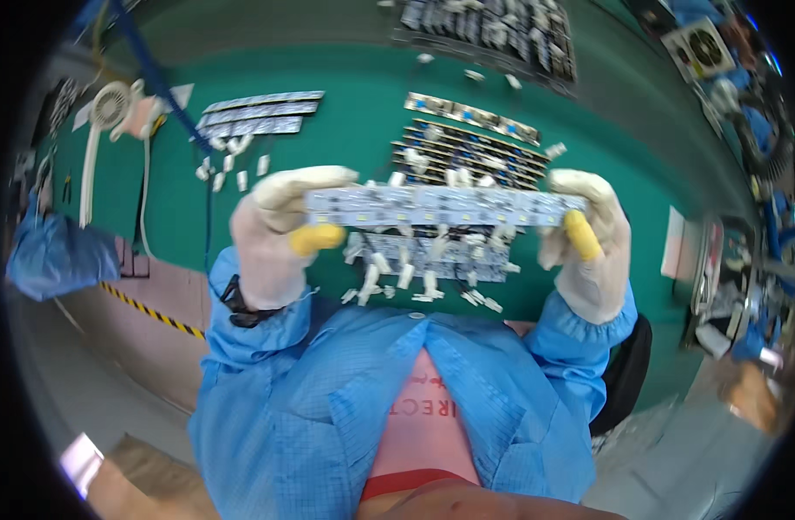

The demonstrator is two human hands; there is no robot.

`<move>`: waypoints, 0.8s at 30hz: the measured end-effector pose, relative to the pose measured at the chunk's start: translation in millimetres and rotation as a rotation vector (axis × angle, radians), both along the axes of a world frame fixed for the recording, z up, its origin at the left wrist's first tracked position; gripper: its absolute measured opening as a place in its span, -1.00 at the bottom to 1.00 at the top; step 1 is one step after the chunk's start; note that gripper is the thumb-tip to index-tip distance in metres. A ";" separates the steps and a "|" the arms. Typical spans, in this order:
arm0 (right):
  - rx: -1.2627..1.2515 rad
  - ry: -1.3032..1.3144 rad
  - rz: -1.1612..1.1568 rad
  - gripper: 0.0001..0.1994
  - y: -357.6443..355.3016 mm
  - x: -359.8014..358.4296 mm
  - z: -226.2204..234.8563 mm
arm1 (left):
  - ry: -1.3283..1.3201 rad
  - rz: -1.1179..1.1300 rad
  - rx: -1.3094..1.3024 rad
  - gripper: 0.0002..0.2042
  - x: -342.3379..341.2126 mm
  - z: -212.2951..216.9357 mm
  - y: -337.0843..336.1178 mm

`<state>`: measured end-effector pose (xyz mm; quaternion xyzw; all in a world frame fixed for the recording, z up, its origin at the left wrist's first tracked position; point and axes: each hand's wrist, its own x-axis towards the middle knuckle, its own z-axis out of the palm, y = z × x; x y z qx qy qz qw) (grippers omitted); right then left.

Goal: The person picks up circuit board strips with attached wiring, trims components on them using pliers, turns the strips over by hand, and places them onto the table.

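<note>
I'm looking down on a green worktop (363, 121) with a pink border and a yellow-and-black hazard stripe (150, 310) along its near left edge. Directly on it lie several groups of long circuit strips: one flat set at the left (259, 113), a stacked pile in the middle (471, 143), and a dark tray of parts at the far edge (493, 30). Small white connectors (233, 169) are scattered beside the left set, and more of them (415, 277) lie loose near the front. A small white fan (111, 108) lies at the far left.
</note>
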<state>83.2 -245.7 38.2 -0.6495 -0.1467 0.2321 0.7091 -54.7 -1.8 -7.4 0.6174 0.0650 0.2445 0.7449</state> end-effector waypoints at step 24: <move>0.062 -0.018 0.164 -0.33 -18.1 11.2 -1.8 | 0.011 0.012 0.038 -0.50 -2.5 1.2 9.1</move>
